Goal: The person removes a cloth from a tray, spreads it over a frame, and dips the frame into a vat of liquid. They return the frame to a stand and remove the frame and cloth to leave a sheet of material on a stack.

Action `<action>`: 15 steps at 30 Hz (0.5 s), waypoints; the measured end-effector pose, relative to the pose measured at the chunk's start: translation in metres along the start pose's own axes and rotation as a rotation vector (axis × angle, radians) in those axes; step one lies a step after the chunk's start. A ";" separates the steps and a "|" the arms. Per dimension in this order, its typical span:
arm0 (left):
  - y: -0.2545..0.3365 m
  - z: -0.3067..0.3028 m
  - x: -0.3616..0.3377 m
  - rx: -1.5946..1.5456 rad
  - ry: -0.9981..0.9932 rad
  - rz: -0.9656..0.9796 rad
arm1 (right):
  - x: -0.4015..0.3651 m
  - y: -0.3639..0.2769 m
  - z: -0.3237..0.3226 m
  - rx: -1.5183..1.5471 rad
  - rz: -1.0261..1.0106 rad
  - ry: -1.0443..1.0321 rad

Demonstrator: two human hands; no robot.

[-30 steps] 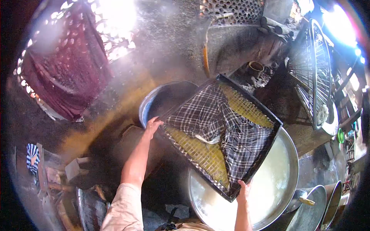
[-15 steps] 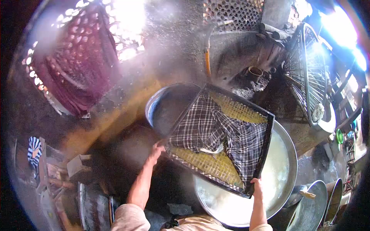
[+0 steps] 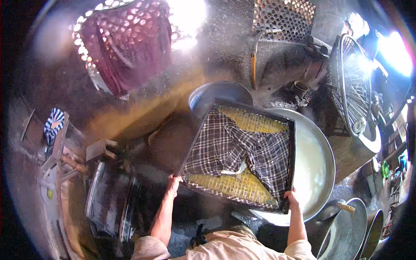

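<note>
Between my two hands is a square, dark-framed tray [image 3: 229, 184] with a yellowish woven bottom. A dark plaid cloth [image 3: 208, 145] lies across it, folded and bunched toward the middle, with woven strips bare at the far and near sides. My left hand [image 3: 174, 184] is closed on the near left corner of the frame, and my right hand [image 3: 293, 197] grips the near right corner. Under the tray's right side sits a wide metal basin [image 3: 328, 173] of pale, cloudy liquid, partly hidden. Past the far edge stands a round vessel [image 3: 199, 99], its inside hazy.
Metal pans [image 3: 353, 229] stand at the lower right, a wooden-handled tool [image 3: 346, 207] beside them. A large ribbed round frame [image 3: 353, 86] leans at the right. An orange hose [image 3: 253, 69] hangs at the back; maroon cloth [image 3: 134, 52] hangs upper left. A small wooden stool [image 3: 102, 149] stands left.
The tray has shifted left and nearer my body relative to the basin, uncovering more liquid on the right. Both hands keep hold of it. The camera view has turned.
</note>
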State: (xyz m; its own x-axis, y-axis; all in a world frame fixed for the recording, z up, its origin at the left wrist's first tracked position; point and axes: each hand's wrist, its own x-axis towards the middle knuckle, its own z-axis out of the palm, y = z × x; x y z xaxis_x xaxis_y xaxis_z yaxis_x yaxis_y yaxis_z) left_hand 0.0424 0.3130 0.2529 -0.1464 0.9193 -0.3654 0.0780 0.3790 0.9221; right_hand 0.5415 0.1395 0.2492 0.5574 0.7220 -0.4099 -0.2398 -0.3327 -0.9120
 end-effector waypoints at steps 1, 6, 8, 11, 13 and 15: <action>-0.002 0.000 0.004 -0.009 0.032 -0.012 | 0.004 -0.002 0.002 0.006 0.003 0.014; 0.010 0.008 0.000 -0.019 -0.018 0.010 | 0.022 0.013 -0.010 -0.069 -0.026 0.046; -0.022 0.016 -0.032 -0.038 0.079 -0.050 | 0.052 0.008 -0.028 0.004 -0.077 -0.143; -0.014 0.010 -0.048 -0.037 0.068 -0.071 | 0.045 -0.015 -0.013 -0.309 0.004 -0.065; -0.011 0.004 -0.054 -0.077 0.066 -0.042 | 0.041 -0.016 -0.009 -0.276 0.000 -0.076; -0.031 -0.004 -0.049 -0.066 0.009 -0.027 | 0.023 -0.036 0.000 -0.152 0.036 -0.110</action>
State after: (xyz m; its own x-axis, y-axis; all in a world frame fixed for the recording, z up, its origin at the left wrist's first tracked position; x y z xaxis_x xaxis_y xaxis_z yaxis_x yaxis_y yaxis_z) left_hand 0.0433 0.2562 0.2426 -0.1569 0.9075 -0.3897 0.0084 0.3958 0.9183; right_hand 0.5627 0.1685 0.2727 0.4585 0.7672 -0.4485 -0.1307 -0.4409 -0.8880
